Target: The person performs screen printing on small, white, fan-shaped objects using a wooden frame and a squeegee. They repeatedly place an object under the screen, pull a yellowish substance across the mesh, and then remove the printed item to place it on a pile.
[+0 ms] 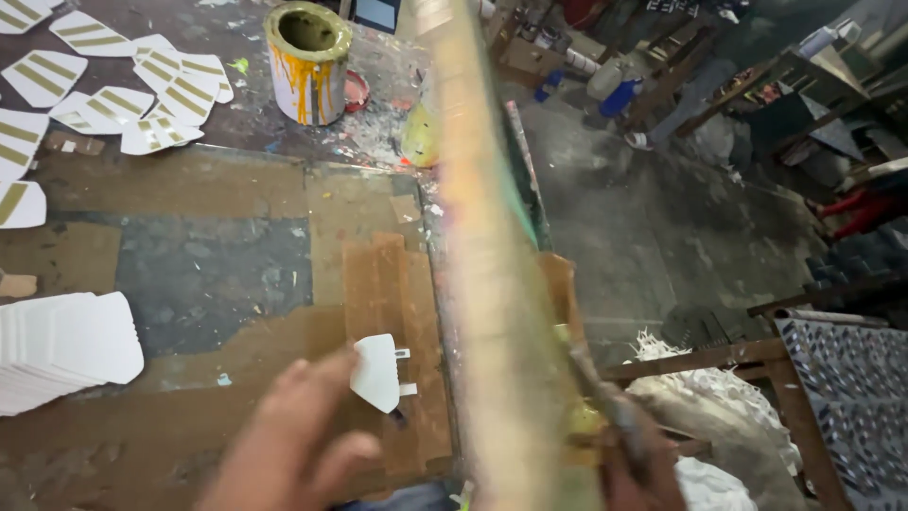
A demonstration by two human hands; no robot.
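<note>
Head view showed our left hand [293, 449] low over the worktop [189, 255], blurred, its fingers [322, 378] spread and released, gripping nothing. Just beyond the fingertips lay a small white cut piece [378, 372] with two short tabs on its right edge; whether the fingertips touched it we could not tell. The piece rested on a strip of brown cardboard [388, 284] taped near the worktop's right edge.

Our right hand [634, 473] sat at the bottom of the frame beyond that edge, mostly hidden, its fingers clenched around a paint-crusted brush handle [605, 397]. A long, blurred pale bar [482, 237] ran from the top of the frame down between the two hands, crossing in front of the worktop edge.

A stack of blank white pieces [57, 350] stood at the left edge of the worktop, well apart from the left hand. Further back, white pieces with gold stripes [142, 99] lay spread out flat. A paint can [307, 61] streaked with yellow drips stood upright behind them, near a yellow-stained bag [421, 132]. White offcuts [700, 378] lay heaped on the floor at the right.
</note>
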